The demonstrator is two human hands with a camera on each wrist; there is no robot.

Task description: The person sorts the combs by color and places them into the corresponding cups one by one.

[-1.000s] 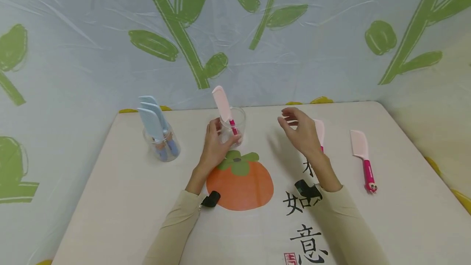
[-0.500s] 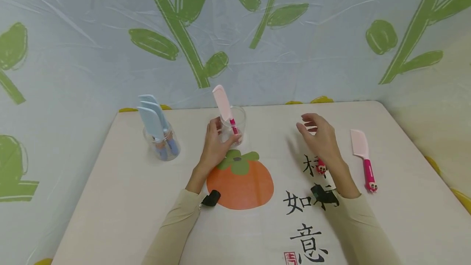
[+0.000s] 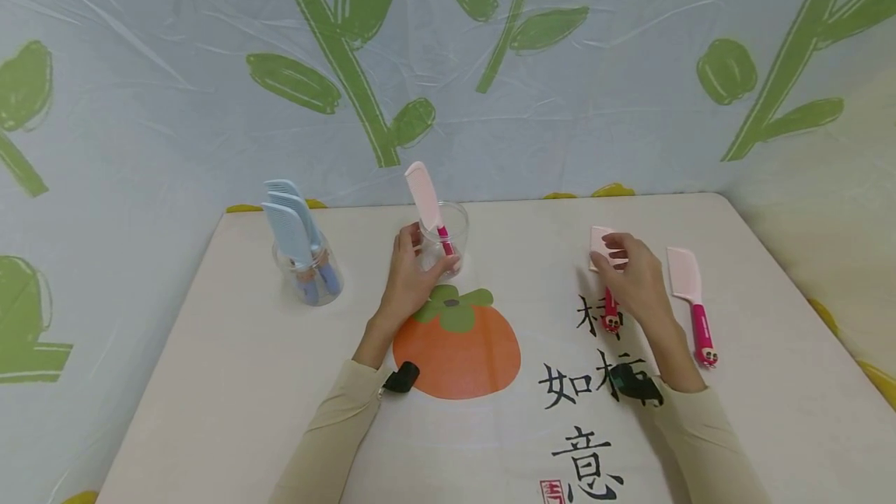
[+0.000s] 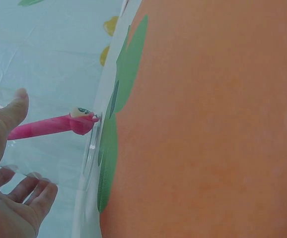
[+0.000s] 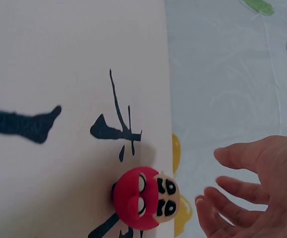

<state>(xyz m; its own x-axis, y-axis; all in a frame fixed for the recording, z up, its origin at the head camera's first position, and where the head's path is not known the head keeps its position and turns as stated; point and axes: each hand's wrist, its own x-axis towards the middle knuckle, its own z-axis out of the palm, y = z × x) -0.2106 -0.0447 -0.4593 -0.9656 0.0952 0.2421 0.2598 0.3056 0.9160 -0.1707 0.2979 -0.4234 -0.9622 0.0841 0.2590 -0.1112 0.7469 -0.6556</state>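
Observation:
My left hand (image 3: 409, 278) grips a clear jar (image 3: 456, 233), thumb on one side and fingers on the other. Inside the jar a pink comb (image 3: 423, 197) leans to the left; its magenta handle (image 4: 44, 127) and figure-shaped end point down. Over a second pink comb (image 3: 610, 308) lying on the table hovers my right hand (image 3: 638, 277), fingers loosely bent, holding nothing. It hides part of that comb's blade and neck. The right wrist view shows the comb's red figure end (image 5: 146, 197) apart from the fingers. To its right lies a third pink comb (image 3: 700, 317).
At the left, another clear jar (image 3: 323, 292) holds several light blue combs (image 3: 288, 232), teeth end up. The pale table (image 3: 210, 379) bears a printed orange persimmon (image 3: 456, 356) and black characters. A floral sheet (image 3: 560, 131) hangs behind the table's far edge.
My right hand has moved right and toward me, coming over the middle pink comb and uncovering its handle. The left hand and its jar stay in place.

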